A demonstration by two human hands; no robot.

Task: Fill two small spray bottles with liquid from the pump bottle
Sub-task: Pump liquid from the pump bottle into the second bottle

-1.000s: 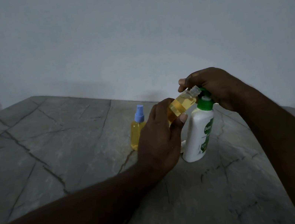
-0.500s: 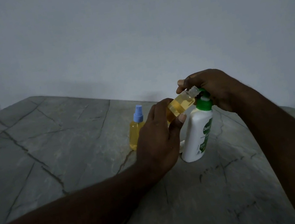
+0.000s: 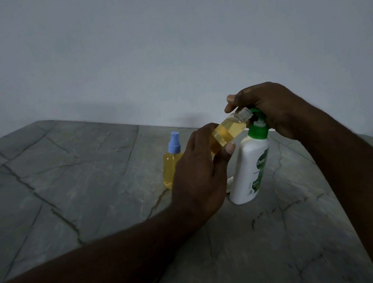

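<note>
My left hand [image 3: 198, 176] grips a small clear spray bottle [image 3: 229, 129] with no cap, tilted so its open neck points right at the pump spout. It holds yellow liquid. My right hand [image 3: 271, 107] covers the green pump head of the white pump bottle [image 3: 249, 168], which stands upright on the grey stone table [image 3: 64, 186]. A second small spray bottle [image 3: 172, 163], full of yellow liquid and closed with a blue spray cap, stands to the left of my left hand.
A small white object [image 3: 229, 181] lies on the table behind my left hand, partly hidden at the foot of the pump bottle. A white wall [image 3: 164, 46] rises right behind the table. The table's cracked-pattern surface stretches left and toward me.
Both hands and the bottles stay in almost the same place. The tilted bottle shifts only slightly at the pump spout.
</note>
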